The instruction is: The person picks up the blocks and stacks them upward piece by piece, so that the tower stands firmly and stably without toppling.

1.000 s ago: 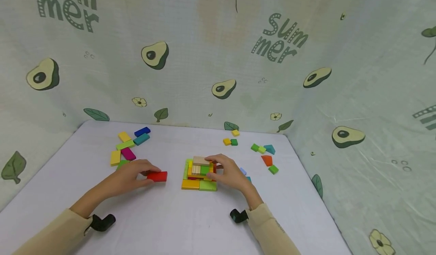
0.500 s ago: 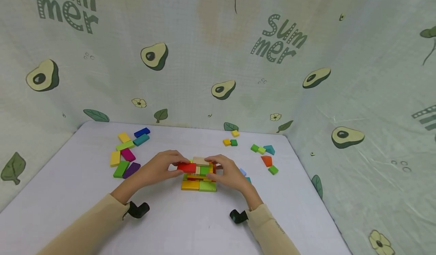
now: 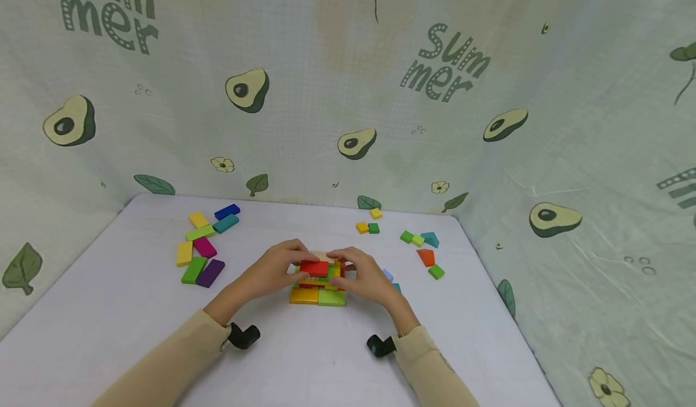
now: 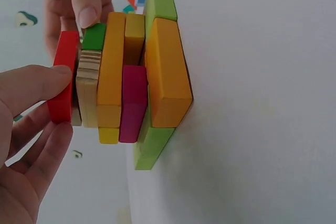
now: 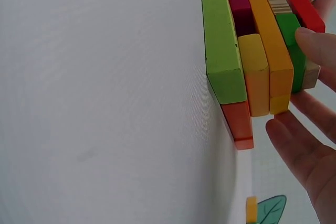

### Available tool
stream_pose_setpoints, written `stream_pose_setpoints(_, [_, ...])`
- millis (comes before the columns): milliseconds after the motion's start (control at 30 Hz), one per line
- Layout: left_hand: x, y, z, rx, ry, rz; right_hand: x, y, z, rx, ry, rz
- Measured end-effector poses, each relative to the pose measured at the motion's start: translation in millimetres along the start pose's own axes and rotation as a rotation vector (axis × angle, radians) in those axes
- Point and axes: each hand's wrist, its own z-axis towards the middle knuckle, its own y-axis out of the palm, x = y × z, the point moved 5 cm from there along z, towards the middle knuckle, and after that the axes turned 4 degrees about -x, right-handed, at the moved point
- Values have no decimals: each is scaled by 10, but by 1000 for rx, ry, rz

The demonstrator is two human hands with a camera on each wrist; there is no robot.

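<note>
- We centre on the table's (image 3: 304, 358) block stack (image 3: 304, 296).
- Left grip (image 3: 276, 270) at nine o'clock, right grip (image 3: 361, 276) at three.
- Left blocks (image 3: 204, 247) at ten, far blocks (image 3: 373, 228) at one, right blocks (image 3: 426, 256) at two.

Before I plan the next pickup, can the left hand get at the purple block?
Probably not yet: the left hand pinches the red block. Otherwise the way looks free, with nothing covering the purple block.
</note>
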Motion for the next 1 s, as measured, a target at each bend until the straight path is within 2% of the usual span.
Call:
stream_pose_setpoints(433, [15, 47, 16, 47, -19, 23, -8, -2, 6, -2, 13, 11])
stream_pose_setpoints(667, [17, 63, 21, 48, -27, -30, 5, 5, 8, 2, 5, 17])
stream_pose_setpoints(1000, [28, 80, 43, 53, -26, -35, -8, 7, 8, 3, 1, 16])
